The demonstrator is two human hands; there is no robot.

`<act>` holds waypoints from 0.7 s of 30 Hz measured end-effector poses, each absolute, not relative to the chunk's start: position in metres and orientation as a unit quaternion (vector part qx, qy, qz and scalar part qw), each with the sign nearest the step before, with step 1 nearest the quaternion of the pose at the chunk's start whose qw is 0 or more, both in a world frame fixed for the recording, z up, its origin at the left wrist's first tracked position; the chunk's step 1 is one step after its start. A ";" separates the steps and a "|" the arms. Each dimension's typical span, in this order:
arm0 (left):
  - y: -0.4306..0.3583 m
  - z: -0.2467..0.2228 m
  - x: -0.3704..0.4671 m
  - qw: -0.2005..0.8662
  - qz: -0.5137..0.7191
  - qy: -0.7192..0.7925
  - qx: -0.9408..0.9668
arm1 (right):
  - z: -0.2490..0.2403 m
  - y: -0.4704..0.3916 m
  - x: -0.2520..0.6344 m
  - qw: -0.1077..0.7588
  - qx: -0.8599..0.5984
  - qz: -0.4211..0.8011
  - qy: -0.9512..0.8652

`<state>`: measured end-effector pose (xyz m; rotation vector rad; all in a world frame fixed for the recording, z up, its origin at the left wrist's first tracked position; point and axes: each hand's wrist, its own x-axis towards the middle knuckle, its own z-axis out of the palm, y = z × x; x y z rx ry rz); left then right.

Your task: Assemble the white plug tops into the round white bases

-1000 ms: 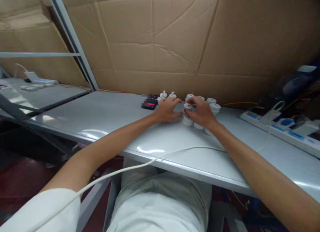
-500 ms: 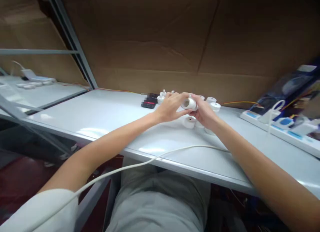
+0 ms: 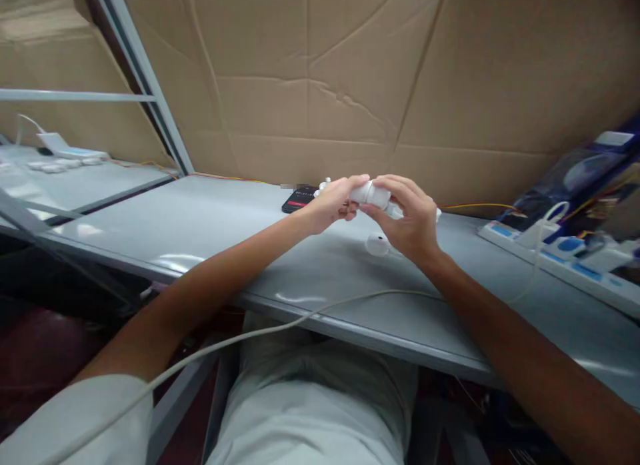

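Above the table, a small white cylindrical piece (image 3: 377, 196) is held sideways between both hands. My left hand (image 3: 334, 201) is closed on its left end, thumb and fingers curled. My right hand (image 3: 411, 215) grips the right end, fingers over the top and thumb below. A ridge or seam runs round its middle; I cannot tell whether it is one part or two joined. Below the right hand, a round white piece with a dark hole (image 3: 377, 244) stands on the table. More white pieces behind the hands are mostly hidden.
A black phone (image 3: 295, 203) lies left of the hands. White power strips (image 3: 565, 255) with plugs stand at right. A pale cable (image 3: 300, 321) crosses the table's front edge. Cardboard (image 3: 300, 105) backs the grey table (image 3: 210, 218); a metal frame (image 3: 163, 118) rises at left.
The white piece has turned from showing its open end toward me to lying sideways. My right hand has rolled over its top, and my left hand has shifted slightly left and down.
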<state>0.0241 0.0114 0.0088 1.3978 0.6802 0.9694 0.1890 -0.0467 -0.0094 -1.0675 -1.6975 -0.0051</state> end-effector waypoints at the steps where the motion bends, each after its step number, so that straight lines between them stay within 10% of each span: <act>1: 0.014 0.009 0.023 0.629 0.417 0.299 0.584 | -0.009 -0.049 0.189 0.500 -0.454 -0.035 -0.736; 11: 0.060 0.012 -0.016 0.631 0.515 0.325 0.481 | -0.032 -0.038 0.198 0.337 -0.387 -0.019 -0.858; 21: 0.040 -0.028 0.008 0.302 0.378 0.304 0.821 | -0.016 -0.035 0.229 0.121 -0.507 0.117 -0.845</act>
